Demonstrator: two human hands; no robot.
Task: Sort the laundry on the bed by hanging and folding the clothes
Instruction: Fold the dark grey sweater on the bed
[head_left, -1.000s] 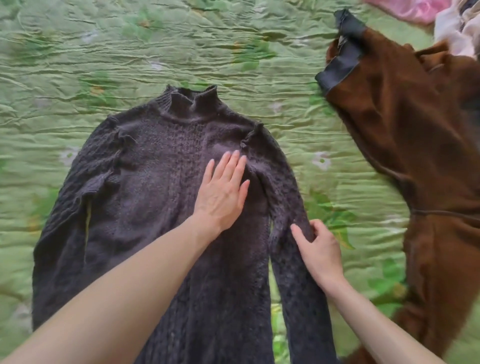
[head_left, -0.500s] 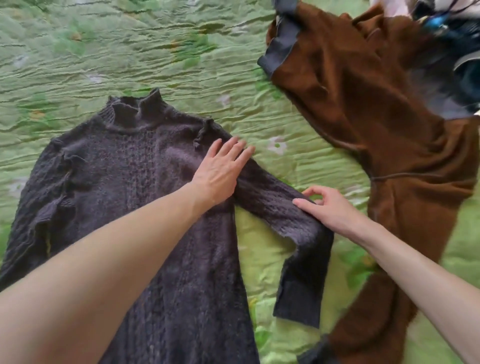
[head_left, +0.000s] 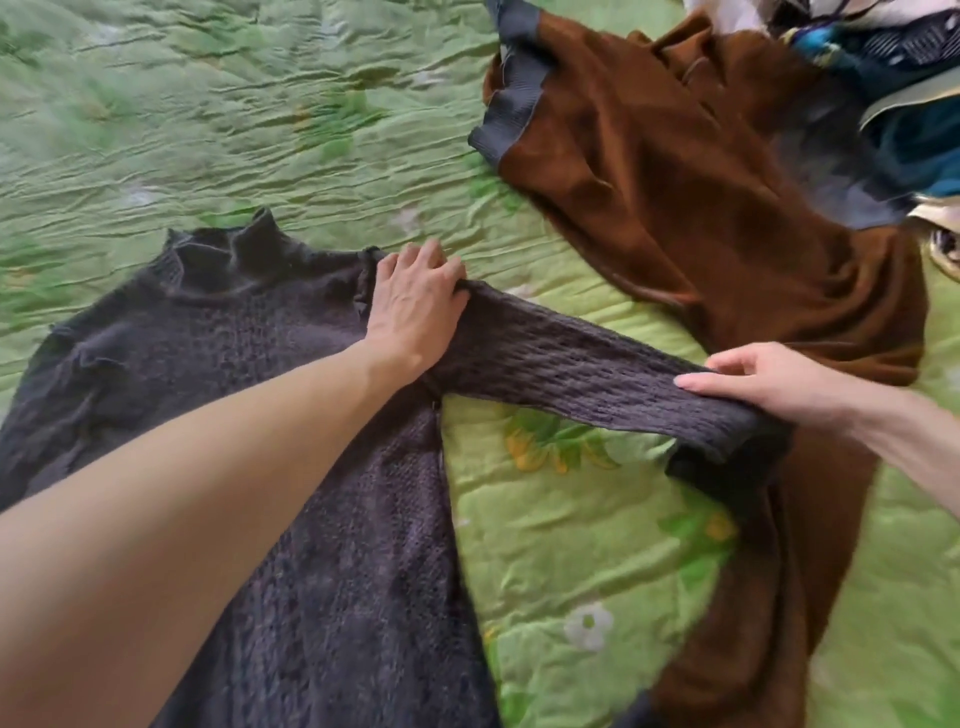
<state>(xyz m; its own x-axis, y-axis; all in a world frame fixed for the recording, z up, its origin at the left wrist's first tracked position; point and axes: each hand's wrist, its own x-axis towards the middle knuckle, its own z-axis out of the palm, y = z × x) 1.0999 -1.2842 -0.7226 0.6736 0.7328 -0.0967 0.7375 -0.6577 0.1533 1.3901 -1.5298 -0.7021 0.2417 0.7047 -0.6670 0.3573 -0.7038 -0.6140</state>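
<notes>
Since a second ago, the sweater's sleeve has swung from hanging straight down beside the body to stretching out sideways, nearly level, toward the brown garment. Over the same second the left hand has slid from the chest to the shoulder seam, where it now presses with fingers curled over the top of the sleeve, pinning that corner down. The right hand holds the sleeve close to the cuff, thumb laid along the top and fingers underneath, with the cuff end drooping over the brown garment's edge. Spread flat, the dark knit sweater lies collar away from the person on the green floral bedspread, toward the near left part of the bed; the brown garment lies along the right side, and a heap of other laundry sits at the far right corner. My reading is that the sleeve is drawn taut in preparation for folding it across the body, so the folding of this piece has only begun.
</notes>
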